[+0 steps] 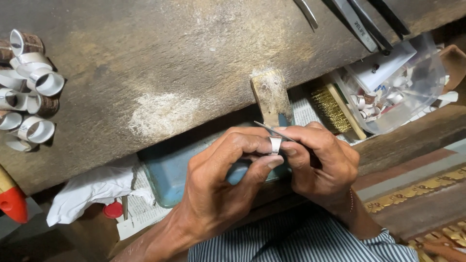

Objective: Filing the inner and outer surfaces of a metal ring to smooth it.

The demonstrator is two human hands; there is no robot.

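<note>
My left hand (221,182) pinches a small silver ring band (275,144) between thumb and forefinger. My right hand (323,162) grips a thin metal file (272,130), whose tip lies across the top of the ring. Both hands meet just in front of a worn wooden bench peg (270,96) that sticks out from the edge of the workbench (160,58). A blue tray (167,167) sits under the hands, below the bench edge.
Several silver ring bands (30,92) are piled at the bench's left edge. A brass wire brush (335,109) and a clear plastic box (407,92) of small metal pieces lie at right. Tweezers (361,22) rest at the top. White cloth (92,187), newspaper and a red cap lie at lower left.
</note>
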